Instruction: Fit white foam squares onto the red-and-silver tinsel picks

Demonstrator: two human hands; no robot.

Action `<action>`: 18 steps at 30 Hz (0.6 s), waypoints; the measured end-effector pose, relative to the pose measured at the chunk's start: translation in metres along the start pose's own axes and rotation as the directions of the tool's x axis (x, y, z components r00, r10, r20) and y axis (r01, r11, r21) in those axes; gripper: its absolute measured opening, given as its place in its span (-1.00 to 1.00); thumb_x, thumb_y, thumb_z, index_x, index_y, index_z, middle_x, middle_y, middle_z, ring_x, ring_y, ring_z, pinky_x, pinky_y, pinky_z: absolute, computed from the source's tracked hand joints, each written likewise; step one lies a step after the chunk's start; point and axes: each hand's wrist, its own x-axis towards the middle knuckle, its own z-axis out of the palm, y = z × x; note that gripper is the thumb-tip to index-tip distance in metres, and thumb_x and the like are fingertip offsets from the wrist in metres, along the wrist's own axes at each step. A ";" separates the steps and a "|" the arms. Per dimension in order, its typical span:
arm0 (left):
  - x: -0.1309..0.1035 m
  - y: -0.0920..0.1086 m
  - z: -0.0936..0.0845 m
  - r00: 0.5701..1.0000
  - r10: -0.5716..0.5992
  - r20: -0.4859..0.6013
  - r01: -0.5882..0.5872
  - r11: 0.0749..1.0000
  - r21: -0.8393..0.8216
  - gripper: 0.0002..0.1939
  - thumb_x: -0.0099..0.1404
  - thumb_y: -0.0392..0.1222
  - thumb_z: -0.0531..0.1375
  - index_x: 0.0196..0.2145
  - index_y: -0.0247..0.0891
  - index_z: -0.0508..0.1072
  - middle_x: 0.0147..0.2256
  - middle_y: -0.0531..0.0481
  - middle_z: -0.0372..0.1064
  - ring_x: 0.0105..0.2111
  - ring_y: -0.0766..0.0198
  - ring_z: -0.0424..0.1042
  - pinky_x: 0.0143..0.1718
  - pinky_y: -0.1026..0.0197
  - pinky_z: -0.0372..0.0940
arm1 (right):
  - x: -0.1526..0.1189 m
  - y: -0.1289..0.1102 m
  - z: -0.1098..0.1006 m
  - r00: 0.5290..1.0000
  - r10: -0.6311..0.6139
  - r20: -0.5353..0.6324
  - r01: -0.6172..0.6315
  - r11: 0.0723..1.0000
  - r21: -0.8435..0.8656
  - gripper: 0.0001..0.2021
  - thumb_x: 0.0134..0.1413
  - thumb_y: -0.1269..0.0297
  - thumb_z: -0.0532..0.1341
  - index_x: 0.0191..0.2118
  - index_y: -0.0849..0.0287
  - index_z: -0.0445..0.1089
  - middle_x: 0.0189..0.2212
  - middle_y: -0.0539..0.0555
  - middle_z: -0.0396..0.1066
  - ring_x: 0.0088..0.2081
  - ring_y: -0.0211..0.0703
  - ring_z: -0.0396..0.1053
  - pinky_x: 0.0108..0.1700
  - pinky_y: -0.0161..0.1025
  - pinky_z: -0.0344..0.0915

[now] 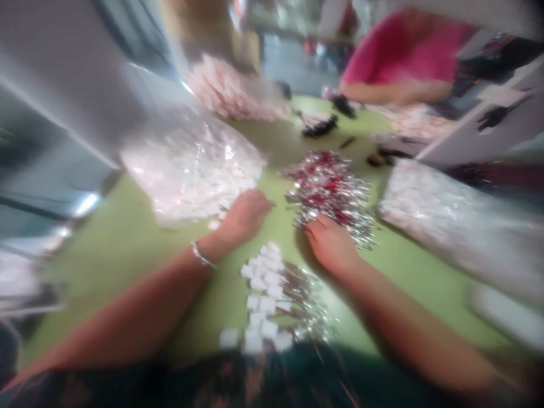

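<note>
My left hand (249, 214) is over the green table, beside the open side of a clear plastic bag (195, 170) full of small white pieces. Its fingers look curled together, but blur hides whatever they hold. At the near edge of a pile of silver and red shiny thin pieces (329, 190), my right hand (329, 241) has its fingers bent and closed, their tips against the pile. What they grip is not clear. Between my forearms lie several thin silvery pieces with white square tags (266, 303) at their left ends. A bracelet circles my left wrist.
Another clear bag (459, 221) of pale items lies at the right. Pink pieces (233, 90) are heaped at the back left, with a dark-tipped bundle (317, 123) beyond the silver pile. Across the table (123, 243) sits a person in a pink top (403, 56).
</note>
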 end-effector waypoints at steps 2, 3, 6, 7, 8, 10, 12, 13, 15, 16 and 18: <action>0.001 -0.002 0.000 0.996 -0.054 -0.068 0.056 0.998 0.034 -0.71 0.38 -0.32 0.04 -0.16 -0.34 0.57 -0.23 -0.19 0.48 -0.18 0.10 0.36 -0.07 -0.01 0.30 | -0.001 -0.001 -0.002 1.000 0.011 -0.017 -0.011 1.000 0.023 -0.77 0.31 0.31 0.05 -0.27 0.18 0.44 -0.23 0.13 0.44 -0.25 -0.09 0.38 -0.35 -0.21 0.11; 0.001 -0.002 0.000 0.995 -0.076 -0.063 0.080 0.995 0.063 -0.71 0.38 -0.32 0.03 -0.16 -0.35 0.57 -0.21 -0.21 0.48 -0.17 0.08 0.36 -0.04 -0.04 0.29 | -0.002 -0.001 -0.003 0.999 0.029 -0.026 -0.028 0.998 0.051 -0.78 0.31 0.30 0.05 -0.26 0.18 0.44 -0.24 0.13 0.44 -0.27 -0.10 0.38 -0.36 -0.21 0.11; 0.002 -0.002 0.000 0.992 -0.119 0.041 0.110 0.978 0.175 -0.71 0.36 -0.29 0.04 -0.19 -0.33 0.58 -0.18 -0.25 0.46 -0.11 -0.01 0.33 -0.01 -0.13 0.25 | -0.004 0.000 -0.007 0.994 0.107 -0.029 -0.101 0.982 0.162 -0.81 0.28 0.32 0.06 -0.26 0.18 0.41 -0.35 0.10 0.45 -0.39 -0.14 0.35 -0.40 -0.23 0.07; 0.002 -0.001 0.000 0.989 -0.128 0.073 0.111 0.972 0.205 -0.71 0.36 -0.28 0.04 -0.19 -0.31 0.58 -0.16 -0.25 0.45 -0.08 -0.03 0.32 -0.01 -0.14 0.24 | -0.004 0.000 -0.008 0.992 0.124 -0.026 -0.117 0.973 0.200 -0.82 0.28 0.32 0.06 -0.26 0.18 0.40 -0.41 0.09 0.45 -0.44 -0.14 0.33 -0.41 -0.23 0.05; 0.002 0.000 0.001 0.986 -0.137 0.095 0.112 0.967 0.227 -0.71 0.37 -0.27 0.04 -0.19 -0.29 0.58 -0.15 -0.25 0.45 -0.05 -0.04 0.31 0.00 -0.14 0.23 | -0.005 0.000 -0.008 0.991 0.129 -0.025 -0.120 0.964 0.238 -0.83 0.27 0.31 0.06 -0.26 0.18 0.39 -0.46 0.07 0.44 -0.47 -0.15 0.32 -0.42 -0.23 0.05; 0.001 0.003 0.002 0.983 -0.135 0.122 0.103 0.966 0.239 -0.72 0.36 -0.28 0.05 -0.18 -0.27 0.57 -0.17 -0.21 0.47 -0.01 -0.04 0.30 0.01 -0.12 0.22 | -0.006 -0.001 -0.009 0.994 0.103 -0.034 -0.086 0.940 0.330 -0.85 0.24 0.31 0.09 -0.28 0.17 0.40 -0.49 0.06 0.44 -0.48 -0.16 0.32 -0.41 -0.24 0.08; 0.000 0.007 0.004 0.985 -0.111 0.133 0.081 0.974 0.214 -0.72 0.35 -0.32 0.05 -0.20 -0.27 0.57 -0.23 -0.18 0.49 -0.03 -0.01 0.31 0.00 -0.09 0.22 | -0.006 0.000 -0.008 0.997 0.055 -0.054 -0.026 0.899 0.436 -0.88 0.20 0.33 0.13 -0.31 0.15 0.42 -0.44 0.05 0.48 -0.43 -0.17 0.36 -0.35 -0.24 0.17; 0.000 0.009 0.004 0.986 -0.086 0.143 0.059 0.981 0.184 -0.72 0.35 -0.34 0.05 -0.21 -0.28 0.58 -0.26 -0.17 0.49 -0.06 0.01 0.32 -0.01 -0.07 0.23 | -0.006 0.001 -0.007 0.997 0.037 -0.066 -0.001 0.876 0.483 -0.88 0.18 0.34 0.14 -0.31 0.14 0.43 -0.40 0.05 0.50 -0.40 -0.16 0.39 -0.31 -0.24 0.21; -0.001 0.014 0.006 0.986 -0.038 0.160 0.022 0.995 0.101 -0.71 0.34 -0.37 0.05 -0.20 -0.28 0.58 -0.30 -0.15 0.48 -0.12 0.07 0.34 -0.04 -0.02 0.25 | -0.006 0.003 -0.005 0.994 0.029 -0.101 0.030 0.840 0.541 -0.88 0.17 0.35 0.16 -0.31 0.12 0.46 -0.34 0.05 0.54 -0.33 -0.16 0.42 -0.24 -0.23 0.26; -0.002 0.016 0.006 0.986 -0.033 0.161 0.024 0.998 0.060 -0.70 0.33 -0.37 0.05 -0.17 -0.29 0.58 -0.30 -0.15 0.46 -0.16 0.10 0.35 -0.06 0.00 0.27 | -0.006 0.004 -0.005 0.992 0.034 -0.118 0.037 0.831 0.555 -0.87 0.17 0.34 0.16 -0.31 0.12 0.47 -0.33 0.05 0.54 -0.32 -0.16 0.43 -0.22 -0.23 0.27; -0.003 0.019 0.006 0.985 -0.067 0.157 0.068 0.998 -0.004 -0.66 0.33 -0.38 0.04 -0.06 -0.28 0.55 -0.29 -0.14 0.42 -0.22 0.14 0.34 -0.12 0.06 0.30 | -0.006 0.006 -0.004 0.988 0.049 -0.146 0.042 0.826 0.563 -0.87 0.17 0.33 0.17 -0.31 0.12 0.48 -0.33 0.04 0.54 -0.32 -0.17 0.43 -0.21 -0.22 0.28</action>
